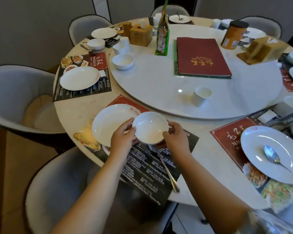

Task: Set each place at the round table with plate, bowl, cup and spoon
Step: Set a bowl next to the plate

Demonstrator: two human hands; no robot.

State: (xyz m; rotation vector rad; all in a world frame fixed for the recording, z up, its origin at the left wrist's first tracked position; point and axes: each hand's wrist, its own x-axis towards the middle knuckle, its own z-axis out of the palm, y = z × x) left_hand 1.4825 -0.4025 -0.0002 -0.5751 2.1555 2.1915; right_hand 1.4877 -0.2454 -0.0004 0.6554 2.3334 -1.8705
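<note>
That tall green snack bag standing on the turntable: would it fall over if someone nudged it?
Probably. The green bag stands tall on a narrow base, so a push near its top would likely tip it. It looks like soft packaging, so it should crumple, not break. Spinning the turntable might topple it too.

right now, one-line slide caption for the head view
Both hands, left and right, hold a white bowl beside the plate, above a spoon.

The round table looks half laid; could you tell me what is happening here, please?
A person is setting the nearest place. Both hands, left hand and right hand, grip a white bowl beside the plate on the placemat. A spoon lies below it; a cup waits on the turntable.
</note>
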